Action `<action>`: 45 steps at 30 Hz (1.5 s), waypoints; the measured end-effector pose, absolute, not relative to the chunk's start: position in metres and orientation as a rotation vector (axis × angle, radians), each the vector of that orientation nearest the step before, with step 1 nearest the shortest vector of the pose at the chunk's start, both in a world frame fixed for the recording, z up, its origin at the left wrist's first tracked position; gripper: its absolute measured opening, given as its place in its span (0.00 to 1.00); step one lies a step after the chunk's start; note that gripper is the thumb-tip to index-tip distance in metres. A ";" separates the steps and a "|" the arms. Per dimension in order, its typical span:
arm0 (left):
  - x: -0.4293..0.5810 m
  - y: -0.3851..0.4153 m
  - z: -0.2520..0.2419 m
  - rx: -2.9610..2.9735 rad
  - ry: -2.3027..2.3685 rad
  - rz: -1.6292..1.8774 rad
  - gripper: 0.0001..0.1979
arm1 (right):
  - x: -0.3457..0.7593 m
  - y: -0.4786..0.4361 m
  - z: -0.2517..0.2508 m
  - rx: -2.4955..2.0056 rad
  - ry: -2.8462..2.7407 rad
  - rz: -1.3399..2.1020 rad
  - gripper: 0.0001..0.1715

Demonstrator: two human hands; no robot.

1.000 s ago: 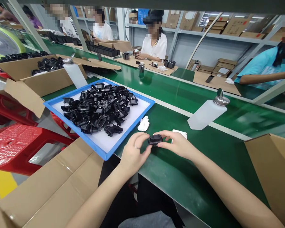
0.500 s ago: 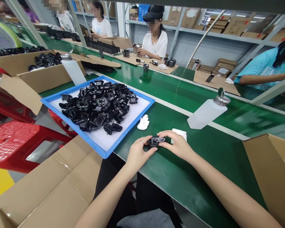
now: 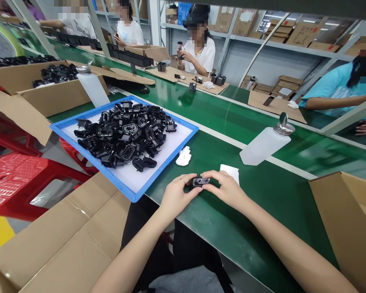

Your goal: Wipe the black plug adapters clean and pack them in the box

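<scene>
While both hands meet just above the green counter (image 3: 232, 228) near its front edge, they pinch one small black moulded plastic plug housing (image 3: 200, 181) between them: the left hand (image 3: 175, 195) closes thumb and forefinger on its left end, and the right hand (image 3: 227, 188) curls its fingertips over the right end and top. Neither hand is spread; both are narrowed onto the part, which hangs at or barely off the counter surface.

By its look the housing is light, rigid and smooth, probably a little slick, so a fingertip pinch on its two short ends or flat sides seems the sure hold. If it carries metal pins like its fellows, they would be the parts to keep clear of.

Just behind the right hand lies a folded white cloth (image 3: 230, 171), and beside it, nearer the tray, a crumpled white wipe (image 3: 184, 157). Left of these, overhanging the front edge, sits a shallow blue-rimmed white tray (image 3: 126, 191) heaped with a pile of like black plug housings (image 3: 126, 134). Farther toward the back stands a translucent white dispenser bottle with a metal cap (image 3: 266, 142). An open brown cardboard box (image 3: 347, 219) stands at the right end, and other people work across the far side.
</scene>
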State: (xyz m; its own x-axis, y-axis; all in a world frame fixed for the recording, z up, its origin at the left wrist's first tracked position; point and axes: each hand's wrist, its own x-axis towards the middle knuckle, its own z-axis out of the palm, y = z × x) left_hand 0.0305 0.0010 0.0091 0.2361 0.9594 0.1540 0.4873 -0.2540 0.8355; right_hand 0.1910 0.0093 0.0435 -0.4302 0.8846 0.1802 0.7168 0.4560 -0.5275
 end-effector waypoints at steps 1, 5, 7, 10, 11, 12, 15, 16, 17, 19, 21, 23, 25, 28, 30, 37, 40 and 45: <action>0.030 0.001 0.010 1.849 1.327 0.905 0.16 | 0.191 0.009 0.043 -1.342 -2.279 0.519 0.05; 0.030 0.003 0.013 1.857 1.330 0.880 0.16 | 0.191 0.009 0.042 -1.335 -2.286 0.505 0.04; 0.029 0.003 0.014 1.862 1.335 0.869 0.17 | 0.191 0.008 0.043 -1.340 -2.279 0.504 0.04; 0.029 0.004 0.015 1.865 1.350 0.844 0.17 | 0.190 0.008 0.044 -1.360 -2.264 0.518 0.04; 0.029 0.005 0.016 1.870 1.353 0.835 0.17 | 0.190 0.008 0.044 -1.365 -2.262 0.526 0.04; 0.028 0.005 0.016 1.876 1.356 0.827 0.17 | 0.190 0.007 0.044 -1.367 -2.261 0.535 0.04; 0.028 0.005 0.017 1.891 1.348 0.809 0.17 | 0.190 0.007 0.043 -1.358 -2.260 0.557 0.04; 0.028 0.004 0.017 1.895 1.342 0.808 0.17 | 0.190 0.008 0.043 -1.356 -2.261 0.566 0.04; 0.028 0.004 0.017 1.903 1.338 0.811 0.17 | 0.191 0.008 0.043 -1.359 -2.265 0.573 0.04; 0.028 0.002 0.018 1.931 1.345 0.818 0.17 | 0.192 0.010 0.044 -1.379 -2.290 0.592 0.07; 0.028 0.000 0.019 1.977 1.375 0.821 0.16 | 0.193 0.012 0.046 -1.400 -2.346 0.608 0.12; 0.029 -0.001 0.020 2.018 1.407 0.808 0.15 | 0.194 0.016 0.049 -1.394 -2.408 0.623 0.16; 0.029 -0.002 0.021 2.037 1.440 0.770 0.15 | 0.194 0.019 0.051 -1.362 -2.442 0.653 0.17; 0.031 -0.001 0.028 2.053 1.532 0.635 0.16 | 0.193 0.023 0.055 -1.366 -2.445 0.715 0.17; 0.034 0.001 0.037 2.094 1.605 0.490 0.16 | 0.191 0.025 0.058 -1.421 -2.453 0.738 0.17; 0.049 0.004 0.072 2.146 1.737 0.028 0.10 | 0.183 0.025 0.066 -1.543 -2.548 0.610 0.14; 0.054 0.004 0.078 2.158 1.728 -0.025 0.06 | 0.180 0.026 0.069 -1.574 -2.602 0.589 0.11; 0.054 0.003 0.076 2.234 1.686 -0.008 0.06 | 0.177 0.027 0.073 -1.616 -2.611 0.617 0.08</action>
